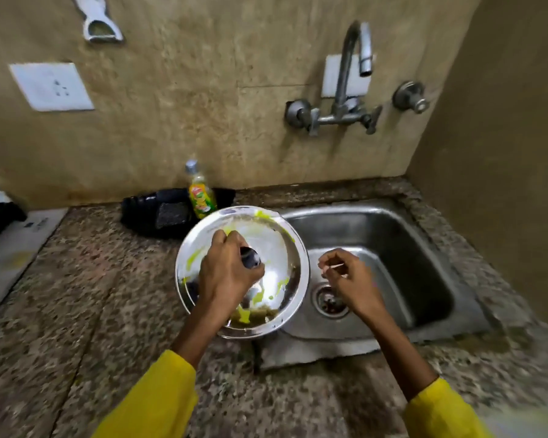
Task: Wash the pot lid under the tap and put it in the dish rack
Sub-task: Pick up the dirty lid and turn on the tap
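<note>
My left hand (227, 273) is closed around the dark knob (250, 258) of the round steel pot lid (276, 248), holding it over the speckled stone counter (76, 295) at the left edge of the steel sink (408, 254). Yellow-green smears streak its shiny surface. My right hand (350, 279) hovers over the drain (329, 301), fingers loosely curled, holding nothing I can make out. The curved tap (355, 58) is dry.

Head camera looks down, close; sink (393, 222) ahead.
</note>
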